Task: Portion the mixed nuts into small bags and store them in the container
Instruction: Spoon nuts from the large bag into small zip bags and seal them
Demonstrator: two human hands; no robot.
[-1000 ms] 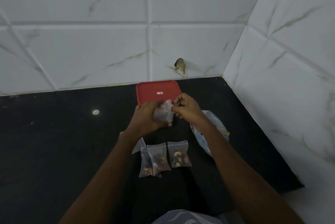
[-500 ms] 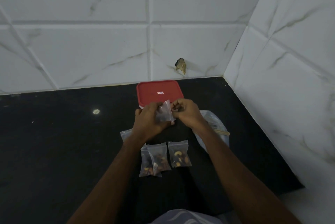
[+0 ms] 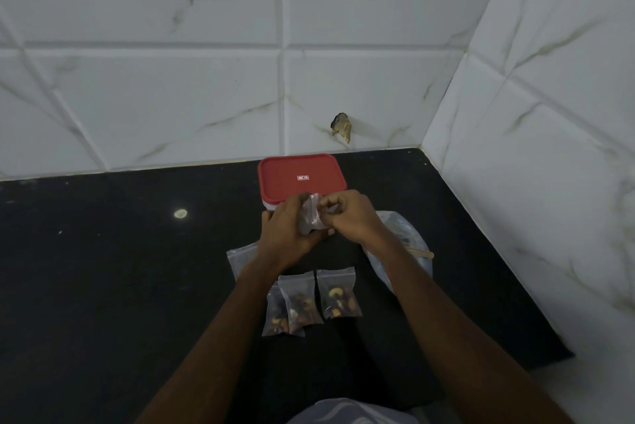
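My left hand [image 3: 287,229] grips a small clear zip bag [image 3: 311,214] from the left, and my right hand [image 3: 350,217] pinches its top edge from the right, just in front of the container with the red lid [image 3: 300,176]. Three filled bags of mixed nuts [image 3: 338,295] lie side by side on the black counter below my hands; the two left ones [image 3: 297,305] overlap. A large clear bag of nuts [image 3: 402,238] lies to the right, partly hidden by my right forearm. Empty small bags [image 3: 240,257] lie under my left wrist.
The black counter [image 3: 120,269] meets white marble-tiled walls at the back and on the right, forming a corner. A chipped hole [image 3: 342,126] marks the back wall. A thin wooden stick [image 3: 421,253] pokes out of the large bag. The counter's front edge is at lower right.
Both hands have stayed close together working the small bag's top. My left forearm has shifted, uncovering the empty bags at the left.
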